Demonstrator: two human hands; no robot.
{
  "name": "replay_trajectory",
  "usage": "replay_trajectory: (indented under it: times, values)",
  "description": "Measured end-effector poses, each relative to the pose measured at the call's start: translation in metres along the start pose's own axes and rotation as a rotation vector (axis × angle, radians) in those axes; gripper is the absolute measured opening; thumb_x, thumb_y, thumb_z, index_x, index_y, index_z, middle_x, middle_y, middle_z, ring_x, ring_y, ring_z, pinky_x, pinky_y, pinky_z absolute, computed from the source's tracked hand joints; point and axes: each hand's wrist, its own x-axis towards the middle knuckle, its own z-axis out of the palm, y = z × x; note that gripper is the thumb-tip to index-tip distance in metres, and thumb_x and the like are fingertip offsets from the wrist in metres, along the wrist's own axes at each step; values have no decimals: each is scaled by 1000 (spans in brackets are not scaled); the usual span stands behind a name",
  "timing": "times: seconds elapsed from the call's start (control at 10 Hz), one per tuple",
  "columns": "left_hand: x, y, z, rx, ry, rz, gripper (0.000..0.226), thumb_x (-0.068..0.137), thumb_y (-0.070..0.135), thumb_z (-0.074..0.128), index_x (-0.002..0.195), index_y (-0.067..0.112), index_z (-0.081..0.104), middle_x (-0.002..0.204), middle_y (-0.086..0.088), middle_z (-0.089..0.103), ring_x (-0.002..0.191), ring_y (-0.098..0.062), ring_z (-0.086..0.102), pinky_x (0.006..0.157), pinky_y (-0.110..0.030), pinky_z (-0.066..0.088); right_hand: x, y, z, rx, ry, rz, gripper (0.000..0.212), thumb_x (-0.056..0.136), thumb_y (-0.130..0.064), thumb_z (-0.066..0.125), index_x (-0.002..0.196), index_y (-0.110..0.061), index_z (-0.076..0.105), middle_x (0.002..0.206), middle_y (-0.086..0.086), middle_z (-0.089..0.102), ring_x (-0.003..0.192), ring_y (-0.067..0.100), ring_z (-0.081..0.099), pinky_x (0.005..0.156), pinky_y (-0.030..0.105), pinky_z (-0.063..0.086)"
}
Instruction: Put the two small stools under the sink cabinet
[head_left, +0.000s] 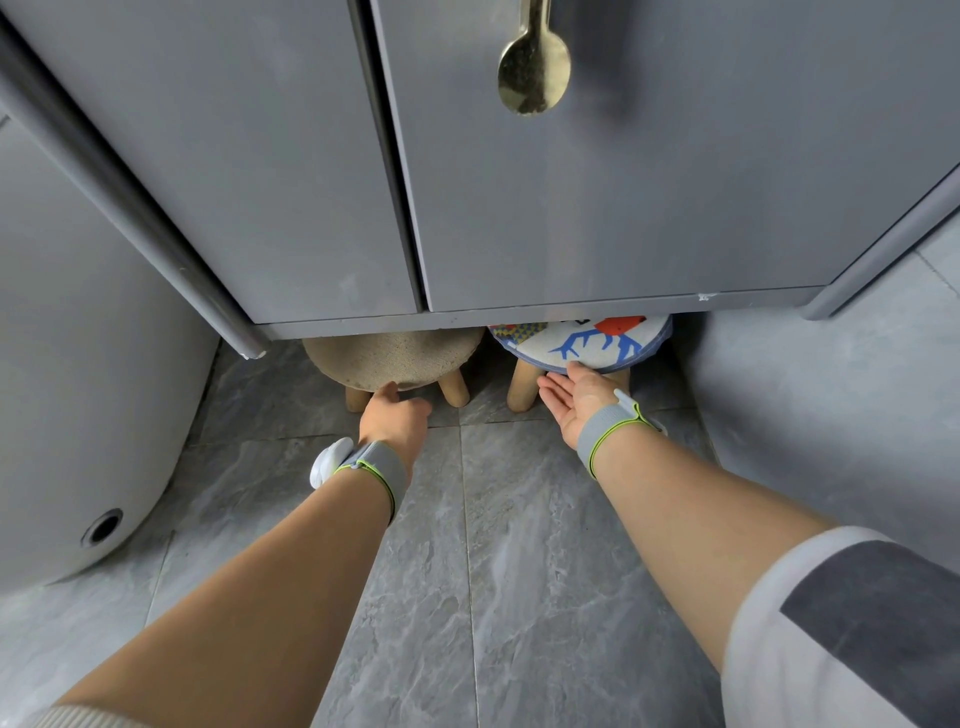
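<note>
Two small round stools with wooden legs stand side by side, partly under the grey sink cabinet (597, 208). The beige stool (389, 356) is on the left, the patterned white stool (579, 340) with blue and red print on the right. My left hand (397, 415) touches the front rim of the beige seat with curled fingers, not clearly gripping. My right hand (576, 397) is flat and open, palm turned up, its fingertips against the front edge of the patterned seat. The rear halves of both stools are hidden by the cabinet.
A white rounded tub or toilet body (78, 415) fills the left side. A grey wall (831, 389) closes the right. A brass spoon-shaped handle (535, 67) hangs on the right cabinet door. The floor (493, 597) is grey marble tile.
</note>
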Motion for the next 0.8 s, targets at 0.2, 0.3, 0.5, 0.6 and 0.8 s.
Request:
replay_trajectory:
  times: [0.2,0.3,0.5,0.6,0.8]
  values:
    - [-3,3,-1,32,2,-12,53,89,15,55,141,14,45,115,-4,59,86,-21,45,74,-27,36,-4,-4,-2,-21,7,-2,23,97,-17,52,115,-1,54,121,22,63,96,26,64,80,33,53]
    - [-2,2,-2,88,7,-11,24,86,14,56,107,3,57,82,-5,49,63,-18,40,57,-26,31,-9,-6,-1,-31,12,19,25,98,-16,50,118,0,53,124,22,62,106,30,64,80,34,53]
    - [-9,11,-7,90,-42,7,5,86,12,57,89,9,54,71,-5,43,59,-20,37,54,-26,28,-21,-9,1,-40,-7,80,39,100,-19,44,132,3,46,130,21,58,117,30,60,86,36,51]
    - [-11,14,-6,93,-31,13,4,84,12,58,87,10,56,76,-8,46,62,-21,39,56,-27,29,-32,-14,2,-85,-19,111,41,101,-21,42,134,3,43,130,21,58,117,31,60,86,36,50]
    - [-23,15,-14,75,-19,-1,8,83,16,58,90,13,60,83,-8,51,72,-26,47,63,-28,37,-58,-30,-1,-175,-9,136,37,100,-22,44,127,2,50,124,20,60,114,32,61,86,36,51]
